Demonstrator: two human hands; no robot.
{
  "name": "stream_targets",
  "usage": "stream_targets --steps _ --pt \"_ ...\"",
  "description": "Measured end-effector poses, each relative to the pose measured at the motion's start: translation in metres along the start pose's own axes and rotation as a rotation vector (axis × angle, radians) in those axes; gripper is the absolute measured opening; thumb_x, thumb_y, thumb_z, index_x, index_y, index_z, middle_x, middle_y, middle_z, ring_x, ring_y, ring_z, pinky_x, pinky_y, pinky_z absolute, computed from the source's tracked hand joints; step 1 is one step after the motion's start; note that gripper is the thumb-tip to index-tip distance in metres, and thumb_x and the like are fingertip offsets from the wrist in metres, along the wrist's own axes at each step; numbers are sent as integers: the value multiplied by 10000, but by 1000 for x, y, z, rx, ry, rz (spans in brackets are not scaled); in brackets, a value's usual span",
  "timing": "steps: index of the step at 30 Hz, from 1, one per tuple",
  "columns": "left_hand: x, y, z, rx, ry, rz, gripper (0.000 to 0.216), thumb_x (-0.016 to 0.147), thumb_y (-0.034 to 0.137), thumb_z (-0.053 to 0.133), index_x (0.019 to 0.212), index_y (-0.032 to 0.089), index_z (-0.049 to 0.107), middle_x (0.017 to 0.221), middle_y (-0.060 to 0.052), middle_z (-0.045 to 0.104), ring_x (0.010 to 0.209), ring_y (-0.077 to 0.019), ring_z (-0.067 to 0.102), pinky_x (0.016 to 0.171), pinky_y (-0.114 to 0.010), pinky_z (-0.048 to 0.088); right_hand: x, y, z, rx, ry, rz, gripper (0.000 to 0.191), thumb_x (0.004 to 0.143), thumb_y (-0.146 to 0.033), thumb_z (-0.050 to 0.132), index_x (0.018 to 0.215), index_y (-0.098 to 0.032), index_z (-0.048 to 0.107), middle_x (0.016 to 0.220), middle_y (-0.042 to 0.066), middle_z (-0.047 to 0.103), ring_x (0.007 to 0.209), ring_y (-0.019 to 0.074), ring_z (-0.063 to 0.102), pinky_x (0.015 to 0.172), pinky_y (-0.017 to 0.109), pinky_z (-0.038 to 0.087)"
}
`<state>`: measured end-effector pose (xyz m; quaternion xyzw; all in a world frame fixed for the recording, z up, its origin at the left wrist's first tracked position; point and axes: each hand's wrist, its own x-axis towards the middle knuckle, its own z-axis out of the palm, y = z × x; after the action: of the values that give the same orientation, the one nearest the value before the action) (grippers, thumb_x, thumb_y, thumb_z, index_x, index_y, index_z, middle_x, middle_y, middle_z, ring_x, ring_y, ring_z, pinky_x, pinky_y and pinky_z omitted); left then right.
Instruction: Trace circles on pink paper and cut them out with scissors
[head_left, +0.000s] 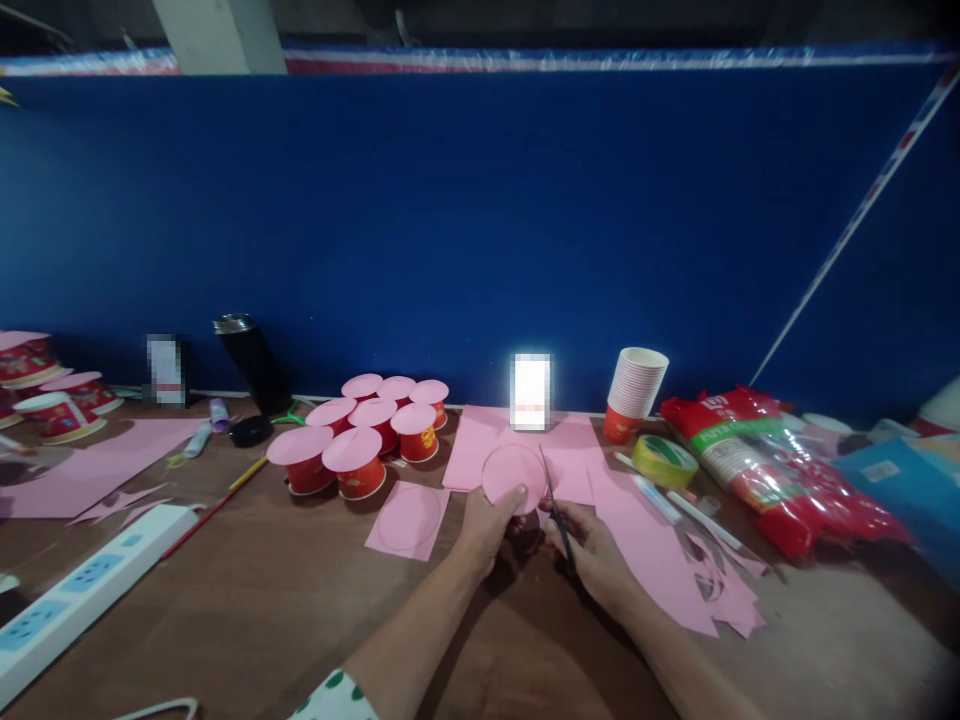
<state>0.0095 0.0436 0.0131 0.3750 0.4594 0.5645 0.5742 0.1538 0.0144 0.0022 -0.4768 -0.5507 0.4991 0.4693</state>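
Note:
My left hand [487, 525] is closed on a pink paper circle [513, 476], held upright just above the wooden table [285, 600]. My right hand [592, 545] grips dark scissors [556, 515], whose blades point up at the circle's right edge. Pink paper sheets [577, 455] lie flat behind both hands. A pink square with a drawn circle [409, 520] lies left of my left hand. Beyond it stand several upturned red paper cups [360, 440] topped with pink discs.
A stack of paper cups [636, 392], a green tape roll [664, 460], pens [675, 505] and a red plastic package [765, 470] lie to the right. Pink scraps [720, 590] lie near my right arm. A white power strip [82, 590], a black tumbler [251, 365] and more capped cups [52, 395] are left. A blue partition [480, 230] backs the table.

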Motion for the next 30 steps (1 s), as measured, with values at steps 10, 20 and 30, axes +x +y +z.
stream_targets --steps 10,20,30 --pt "1 -3 -1 24 -5 13 311 619 397 738 619 113 610 458 -13 561 399 -98 466 398 -212 359 -1 -2 1 56 -6 31 512 713 -504 672 1087 -159 617 657 -1 576 517 108 502 440 206 385" --pt "1 -3 -2 34 -27 28 296 650 386 720 618 119 596 459 1 545 399 -87 452 407 -206 356 -1 -2 0 62 -27 51 491 731 -495 664 1093 -169 603 666 -6 566 537 108 512 417 185 363" --pt "0 -2 -2 67 -8 26 291 645 374 723 616 121 583 470 3 542 401 -93 462 405 -212 363 -2 -4 1 70 -36 75 523 728 -512 657 1110 -162 580 664 -6 567 502 91 487 382 168 349"
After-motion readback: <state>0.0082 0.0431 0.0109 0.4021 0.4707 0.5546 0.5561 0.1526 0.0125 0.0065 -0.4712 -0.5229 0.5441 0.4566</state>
